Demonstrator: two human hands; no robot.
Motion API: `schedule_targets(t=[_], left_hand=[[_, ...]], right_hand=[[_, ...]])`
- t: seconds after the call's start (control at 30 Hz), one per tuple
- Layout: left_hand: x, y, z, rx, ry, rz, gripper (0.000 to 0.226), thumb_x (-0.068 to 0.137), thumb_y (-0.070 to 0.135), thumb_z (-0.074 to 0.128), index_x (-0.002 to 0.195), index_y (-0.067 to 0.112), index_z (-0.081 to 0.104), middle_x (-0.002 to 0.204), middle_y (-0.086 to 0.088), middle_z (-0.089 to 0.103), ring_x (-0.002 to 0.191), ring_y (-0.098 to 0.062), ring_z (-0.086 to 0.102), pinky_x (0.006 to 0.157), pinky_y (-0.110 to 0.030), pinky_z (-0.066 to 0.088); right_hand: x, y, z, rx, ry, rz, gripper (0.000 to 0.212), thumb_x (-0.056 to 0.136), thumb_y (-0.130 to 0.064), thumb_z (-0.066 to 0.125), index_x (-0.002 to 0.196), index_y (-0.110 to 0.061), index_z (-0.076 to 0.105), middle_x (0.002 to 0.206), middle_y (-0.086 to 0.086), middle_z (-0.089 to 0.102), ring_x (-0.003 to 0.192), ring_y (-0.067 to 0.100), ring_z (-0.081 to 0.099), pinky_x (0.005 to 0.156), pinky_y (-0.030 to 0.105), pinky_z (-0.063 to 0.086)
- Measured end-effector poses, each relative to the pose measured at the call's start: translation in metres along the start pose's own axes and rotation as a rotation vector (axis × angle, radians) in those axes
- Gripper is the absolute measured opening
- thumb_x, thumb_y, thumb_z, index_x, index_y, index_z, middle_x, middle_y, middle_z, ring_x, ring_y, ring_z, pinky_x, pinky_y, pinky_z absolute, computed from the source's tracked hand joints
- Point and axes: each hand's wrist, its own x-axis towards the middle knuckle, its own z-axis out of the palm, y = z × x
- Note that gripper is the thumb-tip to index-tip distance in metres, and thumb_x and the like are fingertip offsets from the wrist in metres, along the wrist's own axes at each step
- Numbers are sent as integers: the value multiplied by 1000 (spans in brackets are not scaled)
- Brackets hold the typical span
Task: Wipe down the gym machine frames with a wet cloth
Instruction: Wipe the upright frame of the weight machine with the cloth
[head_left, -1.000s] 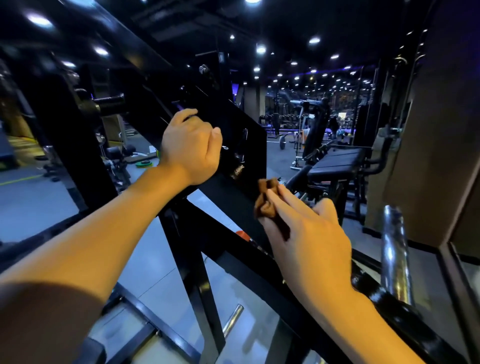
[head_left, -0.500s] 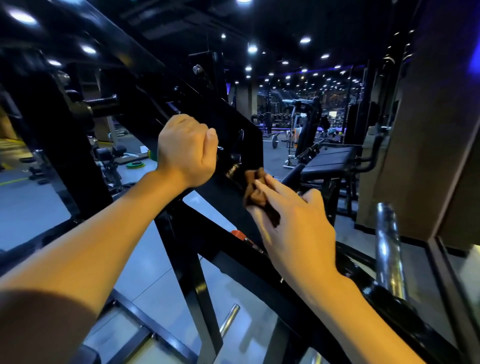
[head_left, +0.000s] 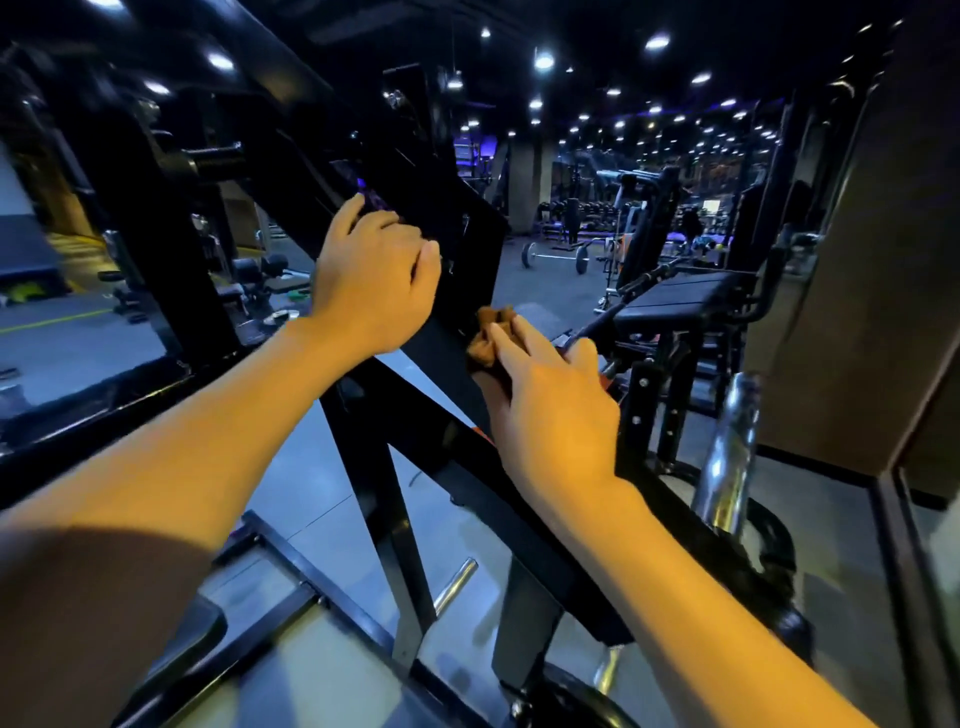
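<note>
Black steel makes up the slanted machine frame (head_left: 524, 514) that runs from the lower right up toward the top left. Against its upper face the right hand (head_left: 553, 410) presses a crumpled brown cloth (head_left: 488, 332), its fingers (head_left: 511, 338) lying nearly straight over the cloth and pinning it to the beam, with the thumb under the wad. Just up the beam, the left hand (head_left: 371, 283) wraps over the frame's edge, fingers curled around the steel. A chrome weight peg (head_left: 727, 457) stands upright at the right, near the right forearm. Beyond the frame sits a black padded bench (head_left: 675, 299), and farther back a loaded barbell (head_left: 553, 256) rests on the grey floor (head_left: 306, 488). No brand, label or writing can be read on anything here; the frame's surface is too dark to tell.
</note>
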Motion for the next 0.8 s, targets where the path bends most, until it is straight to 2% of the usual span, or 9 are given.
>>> schedule_targets(t=[0.1, 0.17, 0.23, 0.3, 0.43, 0.57, 0.7, 0.77, 0.8], left_hand=[[-21, 37, 2, -28, -115, 10, 58, 107, 37, 23, 129, 8, 69, 139, -12, 63, 142, -32, 44, 128, -47, 10], [-31, 59, 6, 50, -200, -20, 64, 108, 42, 17, 147, 6, 53, 156, -17, 46, 150, -33, 31, 129, -47, 6], [-37, 78, 11, 169, -286, -84, 65, 110, 45, 14, 160, 6, 29, 167, -19, 23, 157, -34, 13, 129, -48, 0], [-39, 87, 11, 270, -319, -97, 65, 110, 43, 12, 162, 6, 20, 169, -21, 15, 158, -35, 7, 128, -48, -3], [-39, 87, 6, 364, -293, -33, 64, 109, 40, 11, 161, 4, 24, 166, -25, 21, 156, -39, 13, 128, -50, -2], [-39, 90, 1, 358, -304, -33, 65, 109, 42, 9, 160, 7, 31, 165, -24, 26, 155, -37, 17, 128, -51, -1], [-50, 103, 10, 92, -185, 111, 66, 110, 36, 14, 133, 5, 67, 149, -17, 55, 147, -33, 39, 129, -48, 1], [-56, 121, 20, -55, -199, 189, 62, 110, 33, 21, 96, 8, 75, 106, -12, 74, 112, -30, 63, 129, -42, 3], [-59, 132, 24, -115, -209, 217, 58, 110, 31, 25, 74, 11, 65, 76, -9, 66, 81, -26, 61, 129, -40, 10]], right_hand=[[-50, 44, -4, 22, 74, -26, 52, 98, -33, 63, 148, -24, 55, 151, -7, 55, 95, 41, 55, 42, 23, 22], [-81, 71, -9, 71, 138, -45, 45, 103, -32, 51, 143, -15, 62, 146, 0, 61, 78, 36, 51, 42, 21, 18], [-112, 94, -14, 79, 120, -20, 44, 107, -33, 43, 144, -18, 61, 147, -2, 60, 79, 32, 48, 38, 22, 25], [-136, 112, -17, 71, 51, 46, 49, 101, -34, 64, 149, -25, 56, 152, -10, 54, 87, 31, 49, 38, 32, 43], [-127, 111, -22, 10, 26, 63, 54, 99, -37, 66, 150, -28, 51, 141, -14, 57, 84, 26, 45, 49, 36, 49], [-78, 66, -16, 129, 30, 33, 45, 100, -36, 64, 143, -26, 54, 149, -12, 51, 103, 35, 49, 58, 37, 49], [-88, 71, -7, 147, 69, 55, 64, 86, -26, 84, 145, -26, 58, 153, -9, 53, 99, 41, 56, 52, 34, 49], [-120, 96, -7, 140, 81, 61, 69, 87, -23, 84, 149, -28, 55, 154, -11, 51, 89, 33, 51, 49, 33, 49], [-139, 111, -8, 155, 78, 68, 68, 91, -25, 81, 152, -29, 52, 157, -13, 48, 86, 29, 46, 49, 33, 47]])
